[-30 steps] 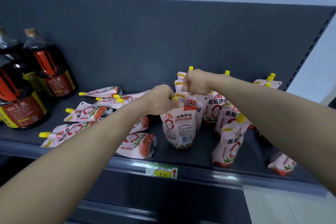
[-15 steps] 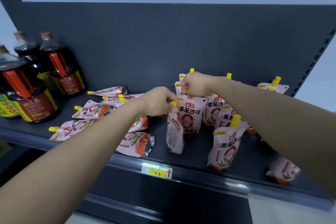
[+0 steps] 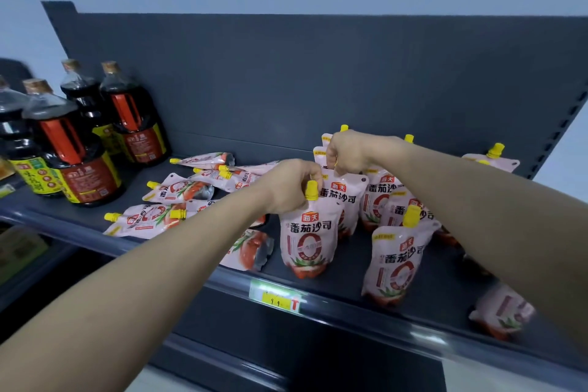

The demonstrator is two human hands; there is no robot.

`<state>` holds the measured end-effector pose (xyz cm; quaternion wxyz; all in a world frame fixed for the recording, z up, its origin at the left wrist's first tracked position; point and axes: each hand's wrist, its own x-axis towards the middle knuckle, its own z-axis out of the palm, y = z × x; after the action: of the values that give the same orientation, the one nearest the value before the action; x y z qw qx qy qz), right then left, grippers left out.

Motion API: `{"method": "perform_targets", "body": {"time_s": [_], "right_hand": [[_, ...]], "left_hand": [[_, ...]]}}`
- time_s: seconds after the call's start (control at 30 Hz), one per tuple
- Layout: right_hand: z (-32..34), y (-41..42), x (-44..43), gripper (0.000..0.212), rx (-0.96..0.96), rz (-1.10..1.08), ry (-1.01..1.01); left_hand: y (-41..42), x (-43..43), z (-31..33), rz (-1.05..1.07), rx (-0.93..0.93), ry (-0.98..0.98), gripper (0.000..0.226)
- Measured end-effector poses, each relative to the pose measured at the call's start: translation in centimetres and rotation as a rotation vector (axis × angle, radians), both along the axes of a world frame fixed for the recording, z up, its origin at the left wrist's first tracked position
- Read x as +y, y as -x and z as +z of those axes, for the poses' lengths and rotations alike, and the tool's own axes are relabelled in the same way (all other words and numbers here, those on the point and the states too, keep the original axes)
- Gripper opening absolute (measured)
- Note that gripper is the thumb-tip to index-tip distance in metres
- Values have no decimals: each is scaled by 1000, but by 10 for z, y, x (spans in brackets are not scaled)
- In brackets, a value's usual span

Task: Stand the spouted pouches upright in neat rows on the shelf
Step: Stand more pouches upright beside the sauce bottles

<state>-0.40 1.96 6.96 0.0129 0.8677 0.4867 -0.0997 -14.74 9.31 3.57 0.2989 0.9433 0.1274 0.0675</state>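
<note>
My left hand [image 3: 291, 188] grips the top of a white and red spouted pouch [image 3: 307, 242] by its yellow cap; the pouch stands upright near the shelf's front edge, label facing me. My right hand [image 3: 350, 151] pinches the top of a second upright pouch [image 3: 345, 197] just behind it. Several more pouches stand to the right, one at the front [image 3: 396, 264]. Several others lie flat on the left [image 3: 178, 189]. One pouch [image 3: 502, 312] at the far right is partly hidden by my right forearm.
Several large dark sauce bottles [image 3: 82, 156] stand at the shelf's left end. The dark shelf [image 3: 350, 270] has a back panel and a front rail with a yellow price tag [image 3: 276, 297]. Another shelf level lies below.
The pouch in my left hand has turned from side-on to face forward and stands upright. The camera has shifted, showing more bottles on the left. My right hand keeps its hold.
</note>
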Motion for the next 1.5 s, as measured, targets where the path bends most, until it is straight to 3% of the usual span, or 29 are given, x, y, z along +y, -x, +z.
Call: {"method": "perform_targets", "body": {"time_s": [0.13,0.27,0.43,0.57,0.77,1.07,1.17,1.5], "right_hand": [[-1,-1,2,31,-54,40,26],[0,-1,3,29,-18,30,34],[9,3,4,11,-5,27,-53],[22,10,17,16,-30,43,-174],[27,39,62,16,-34,100,-211],[2,79,146,21,-30,110,-34],[-7,80,169,25,-48,71,22],[-26,54,211,35,-138,60,175]], "left_hand": [[2,3,-3,28,-44,70,34],[5,7,-3,10,49,129,28],[9,11,0,-13,94,170,22],[15,25,7,39,86,263,36],[44,86,5,276,-66,168,20],[90,182,-25,441,55,56,3],[90,201,-33,436,71,69,15],[53,224,-56,406,107,244,24]]}}
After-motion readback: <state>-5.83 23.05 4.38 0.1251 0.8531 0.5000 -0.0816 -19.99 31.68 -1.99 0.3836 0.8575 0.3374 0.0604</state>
